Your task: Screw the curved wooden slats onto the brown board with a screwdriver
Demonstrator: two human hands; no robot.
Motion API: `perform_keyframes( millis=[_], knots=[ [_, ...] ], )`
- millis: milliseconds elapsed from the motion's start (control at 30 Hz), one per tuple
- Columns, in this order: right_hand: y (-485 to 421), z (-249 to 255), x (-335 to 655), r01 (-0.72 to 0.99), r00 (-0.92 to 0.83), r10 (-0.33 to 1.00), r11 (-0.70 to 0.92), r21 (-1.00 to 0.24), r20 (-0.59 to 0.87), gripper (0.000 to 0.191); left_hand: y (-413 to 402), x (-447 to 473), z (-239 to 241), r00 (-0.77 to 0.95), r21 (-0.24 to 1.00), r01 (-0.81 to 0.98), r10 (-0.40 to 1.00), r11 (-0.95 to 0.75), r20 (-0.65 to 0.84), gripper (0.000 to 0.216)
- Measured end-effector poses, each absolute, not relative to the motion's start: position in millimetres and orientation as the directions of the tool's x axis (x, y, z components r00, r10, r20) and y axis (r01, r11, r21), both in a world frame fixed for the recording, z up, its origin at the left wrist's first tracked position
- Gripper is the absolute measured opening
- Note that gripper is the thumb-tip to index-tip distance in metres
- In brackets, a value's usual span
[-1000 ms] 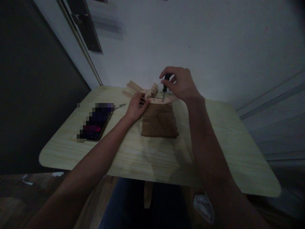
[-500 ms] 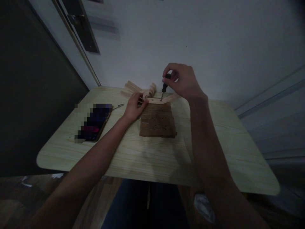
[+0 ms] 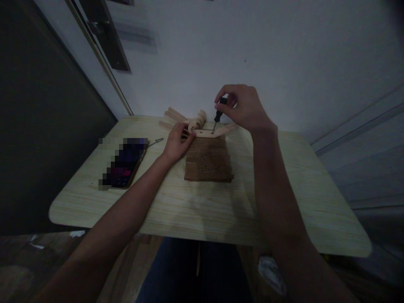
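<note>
Pinched in the fingers of my right hand (image 3: 241,105) is a small black-handled screwdriver (image 3: 218,115), tilted, its tip down at a hole in a pale wooden strip (image 3: 205,133). My left hand (image 3: 178,142) grips the left end of that strip, fingers behind and thumb in front. The strip lies across the far end of a brown, layered block (image 3: 208,162) with small holes in its top. Behind my left fingers are a curled wooden piece (image 3: 198,120) and several thin wooden slats (image 3: 173,114). Whether a screw sits under the tip is too small to tell.
A phone (image 3: 134,162), partly pixelated, lies on the left of the pale wooden table (image 3: 195,214). Beside it is a thin metal tool (image 3: 156,142). A white wall (image 3: 189,54) stands right behind the table, with a door handle (image 3: 102,27) at upper left.
Both hands stay in nearly the same places, with the screwdriver tip still at the strip. The view has shifted very slightly.
</note>
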State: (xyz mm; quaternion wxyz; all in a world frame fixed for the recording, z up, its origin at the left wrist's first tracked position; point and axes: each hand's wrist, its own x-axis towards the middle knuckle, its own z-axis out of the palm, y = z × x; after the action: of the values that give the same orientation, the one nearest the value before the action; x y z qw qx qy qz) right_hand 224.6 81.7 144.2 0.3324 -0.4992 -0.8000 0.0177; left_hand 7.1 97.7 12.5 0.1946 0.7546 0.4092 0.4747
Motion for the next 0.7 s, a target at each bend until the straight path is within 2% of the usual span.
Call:
perform_keyframes(
  millis=[67, 200, 367, 533, 700],
  knots=[
    [84.9, 140.9, 226.3, 0.783, -0.286, 0.809, 0.507, -0.361, 0.514, 0.021, 97.2, 7.2, 12.9, 0.211, 0.679, 0.439, 0.802, -0.588, 0.558, 0.026],
    [86.3, 136.0, 231.2, 0.783, -0.294, 0.787, 0.524, -0.335, 0.542, 0.033, 96.0, 7.3, 13.8, 0.206, 0.679, 0.448, 0.806, -0.582, 0.555, 0.028],
    [76.0, 144.9, 227.3, 0.760, -0.333, 0.798, 0.543, -0.358, 0.503, 0.034, 95.2, 7.1, 14.5, 0.207, 0.687, 0.436, 0.808, -0.581, 0.552, 0.028],
    [79.3, 148.4, 225.4, 0.784, -0.304, 0.809, 0.513, -0.350, 0.504, 0.021, 96.2, 6.0, 13.1, 0.206, 0.672, 0.449, 0.800, -0.589, 0.563, 0.027],
    [88.5, 142.0, 231.8, 0.795, -0.292, 0.807, 0.503, -0.338, 0.514, 0.020, 96.9, 5.4, 11.8, 0.212, 0.669, 0.447, 0.797, -0.594, 0.566, 0.027]
  ],
)
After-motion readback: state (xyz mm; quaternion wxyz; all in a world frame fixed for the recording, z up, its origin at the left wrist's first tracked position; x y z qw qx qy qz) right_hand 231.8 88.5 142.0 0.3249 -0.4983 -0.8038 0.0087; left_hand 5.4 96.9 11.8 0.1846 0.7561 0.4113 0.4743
